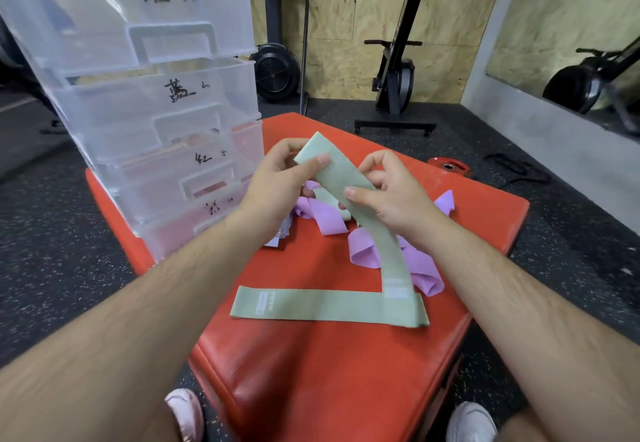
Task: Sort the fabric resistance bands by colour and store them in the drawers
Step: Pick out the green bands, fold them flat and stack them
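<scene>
A pale green fabric band (346,178) is held above the middle of the red padded block (311,372). Its upper end is pinched by the left hand (277,178), with the thumb laid on the front face and the fingers curled behind. A little lower, the band is gripped by the right hand (391,192), thumb pressed on the front and the fingers bent round the far edge. From there the band hangs down towards the near right part of the block, where its labelled lower end meets the right end of a second green band (325,306). This second band is laid flat and straight across the near half of the block, its white printed marks facing up. A loose heap of lilac bands (329,219) is seen on the middle of the block, directly under the hands, with further loops spread towards the block's right edge. A clear plastic drawer unit (156,95) is stood on the far left corner of the block, with a handwritten black label on each stacked drawer front. Two light shoes (185,410) are seen on the floor at the block's near side. A black exercise machine (398,77) is placed on the floor beyond the block's far edge.
</scene>
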The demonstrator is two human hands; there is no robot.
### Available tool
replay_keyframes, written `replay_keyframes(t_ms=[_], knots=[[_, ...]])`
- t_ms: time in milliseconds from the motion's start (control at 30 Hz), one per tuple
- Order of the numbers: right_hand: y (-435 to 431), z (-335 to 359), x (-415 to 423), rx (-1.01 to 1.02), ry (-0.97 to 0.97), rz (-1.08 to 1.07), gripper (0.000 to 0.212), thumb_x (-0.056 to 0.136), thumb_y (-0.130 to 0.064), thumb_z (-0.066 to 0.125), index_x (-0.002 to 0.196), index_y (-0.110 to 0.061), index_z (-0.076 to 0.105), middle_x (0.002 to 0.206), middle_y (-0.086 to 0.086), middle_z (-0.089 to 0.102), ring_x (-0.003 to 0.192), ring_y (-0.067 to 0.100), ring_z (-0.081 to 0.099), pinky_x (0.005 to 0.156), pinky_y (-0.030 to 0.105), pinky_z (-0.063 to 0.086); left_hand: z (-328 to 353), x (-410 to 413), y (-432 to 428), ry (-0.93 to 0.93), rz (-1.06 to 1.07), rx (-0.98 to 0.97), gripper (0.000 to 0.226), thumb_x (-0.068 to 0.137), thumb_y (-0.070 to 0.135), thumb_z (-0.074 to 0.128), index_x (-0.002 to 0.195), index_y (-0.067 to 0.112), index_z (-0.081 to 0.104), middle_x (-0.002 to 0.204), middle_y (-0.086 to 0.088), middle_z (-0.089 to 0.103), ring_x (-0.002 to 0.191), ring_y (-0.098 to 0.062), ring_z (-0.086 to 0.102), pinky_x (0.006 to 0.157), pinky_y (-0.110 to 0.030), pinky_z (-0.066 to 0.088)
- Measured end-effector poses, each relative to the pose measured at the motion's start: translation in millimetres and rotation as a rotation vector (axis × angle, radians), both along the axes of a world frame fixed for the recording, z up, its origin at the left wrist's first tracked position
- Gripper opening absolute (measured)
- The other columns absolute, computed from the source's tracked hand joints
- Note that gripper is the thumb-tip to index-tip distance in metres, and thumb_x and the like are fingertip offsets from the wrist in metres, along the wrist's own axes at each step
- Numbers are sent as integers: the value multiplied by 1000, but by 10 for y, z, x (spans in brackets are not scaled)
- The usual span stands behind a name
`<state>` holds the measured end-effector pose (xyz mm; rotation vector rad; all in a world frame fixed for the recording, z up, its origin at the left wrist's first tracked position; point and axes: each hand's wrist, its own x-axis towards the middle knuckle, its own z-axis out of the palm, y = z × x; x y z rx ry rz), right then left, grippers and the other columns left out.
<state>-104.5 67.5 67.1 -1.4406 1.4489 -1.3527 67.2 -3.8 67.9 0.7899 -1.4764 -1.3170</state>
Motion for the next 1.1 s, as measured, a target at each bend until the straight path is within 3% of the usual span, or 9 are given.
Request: replay_keyframes(t_ms=[67,167,433,633,700,767,833,967,1100], knots=[[69,46,-4,37,-9,51,34,93,-2,65,114,-11,41,92,18,75,88,49,69,71,57,56,67,61,49,3,-13,-10,12,90,17,71,99,12,64,90,-7,71,74,-18,62,56,-24,47],[162,101,-5,85,19,109,31,96,-4,62,122,-7,46,89,15,75,79,37,74,62,39,58,117,152,112,-69,-59,16,11,89,13,71,97,9,65,85,-7,71,71,-16,63,55,-24,46],[280,50,-45,258,159,217,23,89,-8,73,110,-5,63,80,5,75,70,21,72,58,28,56,10,352,171,-271,-30,45,11,87,9,72,93,8,64,81,-6,74,65,-14,66,59,-23,49],[348,-49,-327,424,412,264,23,82,-13,81,102,-13,69,99,2,78,94,19,74,87,32,56,-131,603,102,-346,98,98,13,85,4,72,95,4,64,84,-7,72,67,-15,63,61,-28,48],[411,-50,-420,460,446,254,21,82,-14,81,99,-15,69,92,0,78,84,12,73,81,25,56,-187,688,112,-382,118,122,23,84,6,73,102,-5,63,87,-13,72,64,-18,60,65,-35,50],[463,-74,-519,491,519,234,19,82,-15,82,96,-15,69,76,-6,72,63,3,65,62,17,49,-247,760,138,-404,141,146,29,83,5,72,105,-9,61,89,-17,71,66,-21,60,62,-32,51],[494,-140,-643,536,560,229,17,83,-11,80,95,-13,69,73,-2,69,55,3,62,54,19,47,-323,823,161,-415,164,171,26,82,5,72,103,-7,63,91,-17,72,71,-21,62,56,-26,51],[561,-310,-849,587,581,182,15,86,-4,75,97,-13,69,74,2,69,63,14,65,59,26,49,-503,964,209,-497,192,215,10,77,5,76,81,7,67,80,-16,69,70,-22,59,61,-28,49],[621,-510,-867,587,556,126,15,88,-1,70,97,-13,68,74,4,68,66,17,65,62,30,55,-676,1051,268,-652,168,218,23,77,3,80,70,10,59,65,-4,58,55,-16,53,51,-22,50]])
